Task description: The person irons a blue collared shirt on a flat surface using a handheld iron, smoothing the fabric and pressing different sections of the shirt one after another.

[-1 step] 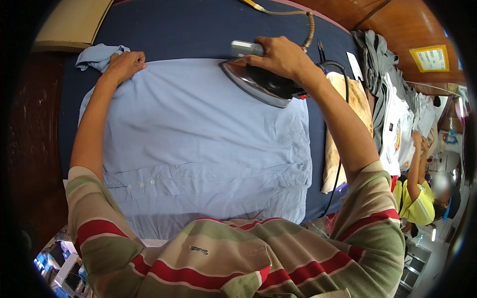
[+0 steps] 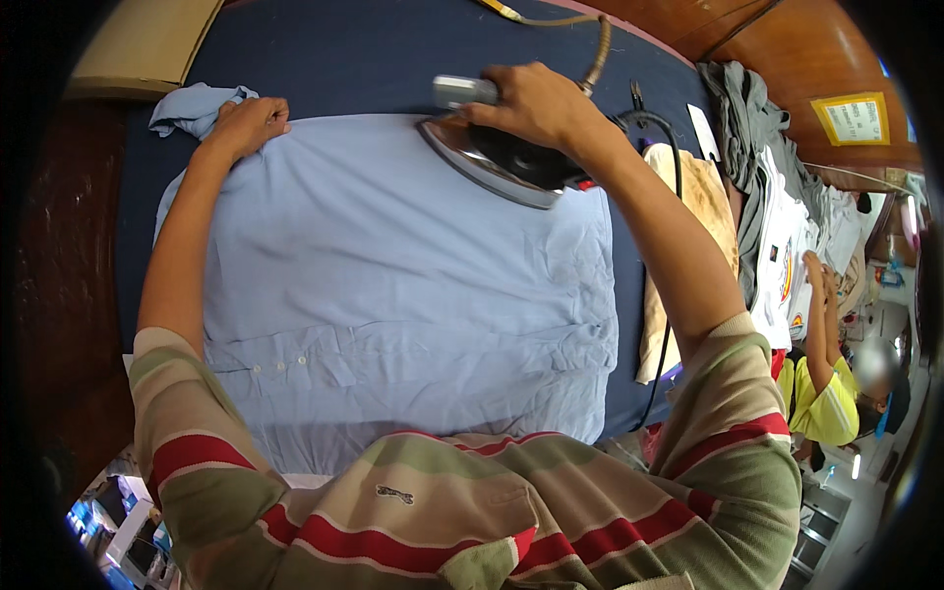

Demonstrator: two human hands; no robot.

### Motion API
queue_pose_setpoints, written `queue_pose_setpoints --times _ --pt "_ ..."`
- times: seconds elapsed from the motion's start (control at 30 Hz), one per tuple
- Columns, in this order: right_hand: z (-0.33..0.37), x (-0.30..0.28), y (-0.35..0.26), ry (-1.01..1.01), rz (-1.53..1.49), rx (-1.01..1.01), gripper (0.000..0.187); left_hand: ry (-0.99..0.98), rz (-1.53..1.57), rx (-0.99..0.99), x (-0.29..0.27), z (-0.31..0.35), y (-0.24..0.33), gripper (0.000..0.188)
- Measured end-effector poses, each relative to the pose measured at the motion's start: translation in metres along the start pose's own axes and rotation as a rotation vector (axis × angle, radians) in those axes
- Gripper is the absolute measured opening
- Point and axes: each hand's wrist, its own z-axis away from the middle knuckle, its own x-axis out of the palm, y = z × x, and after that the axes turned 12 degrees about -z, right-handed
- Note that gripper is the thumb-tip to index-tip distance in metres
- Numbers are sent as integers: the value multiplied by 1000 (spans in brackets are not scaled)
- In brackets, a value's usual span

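Here, blue shirt (image 2: 413, 256), left hand (image 2: 246, 126) on it; right hand (image 2: 534, 106) gripping iron (image 2: 501, 162)

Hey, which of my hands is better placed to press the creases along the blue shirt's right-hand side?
Probably your right hand: it grips the iron, over the shirt's upper right part. Your left hand is at the far left corner.

Plain light-blue shirt (image 2: 393, 261), navy table cover (image 2: 324, 59), black-and-silver iron (image 2: 516, 160), polo (image 2: 433, 501) striped green, beige, red and white
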Motion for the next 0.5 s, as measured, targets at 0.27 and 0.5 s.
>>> queue_pose_setpoints --times 0.27,0.5 --pt "-32 8 -15 -86 -7 -112 58 -1 178 -2 17 -3 -11 20" --pt "48 -28 87 45 -7 -41 58 115 21 -46 11 2 6 8"
